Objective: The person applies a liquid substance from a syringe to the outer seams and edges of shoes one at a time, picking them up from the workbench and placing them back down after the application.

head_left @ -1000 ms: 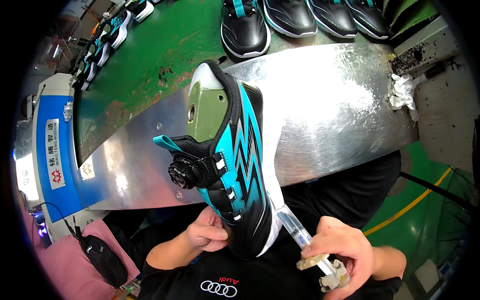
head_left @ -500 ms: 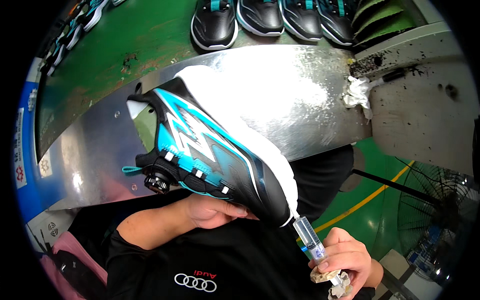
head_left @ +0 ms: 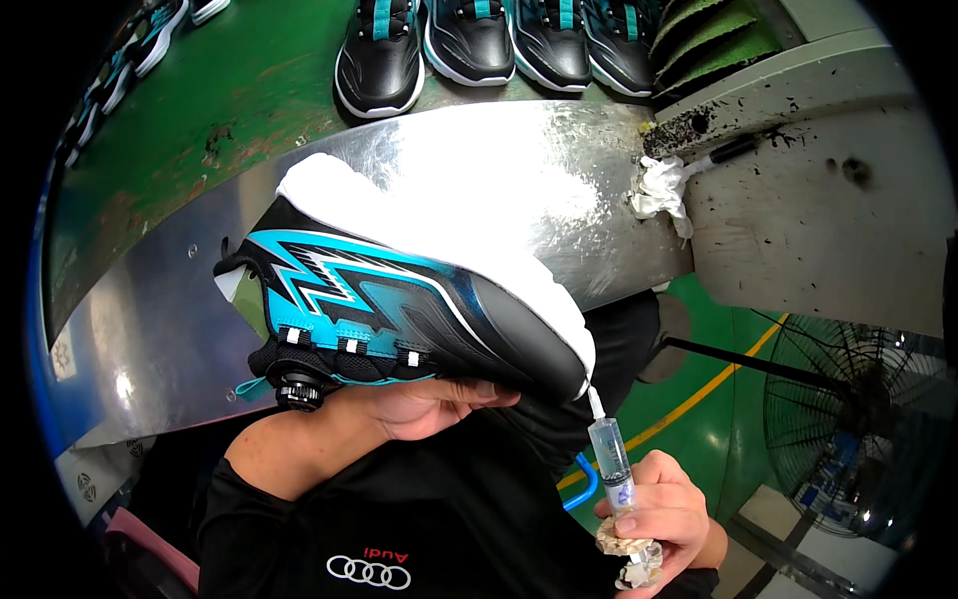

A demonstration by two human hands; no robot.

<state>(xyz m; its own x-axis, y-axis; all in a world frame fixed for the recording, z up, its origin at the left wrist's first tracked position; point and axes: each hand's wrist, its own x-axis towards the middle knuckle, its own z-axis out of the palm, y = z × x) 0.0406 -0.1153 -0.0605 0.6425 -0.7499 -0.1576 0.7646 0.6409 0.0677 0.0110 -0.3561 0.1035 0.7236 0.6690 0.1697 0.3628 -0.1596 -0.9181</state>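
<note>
A black and teal shoe (head_left: 399, 309) with a white sole lies on its side, toe toward the right, held up over the metal table edge. My left hand (head_left: 429, 404) cups it from underneath, fingers under the laces and dial. My right hand (head_left: 654, 514) grips a clear syringe (head_left: 611, 459) upright, low at the right. The syringe's tip touches the toe end of the white sole. A lump of dried glue sticks to the syringe's lower end, under my fingers.
A shiny metal table (head_left: 519, 170) lies under the shoe, with a green belt (head_left: 200, 110) behind it carrying several black and teal shoes (head_left: 479, 40). A crumpled white rag (head_left: 661, 192) sits at a grey machine housing (head_left: 818, 200). A floor fan (head_left: 858, 419) stands at the right.
The shoe has turned from upright on its heel to lying on its side, toe to the right. The syringe has come up so that its tip meets the toe's sole.
</note>
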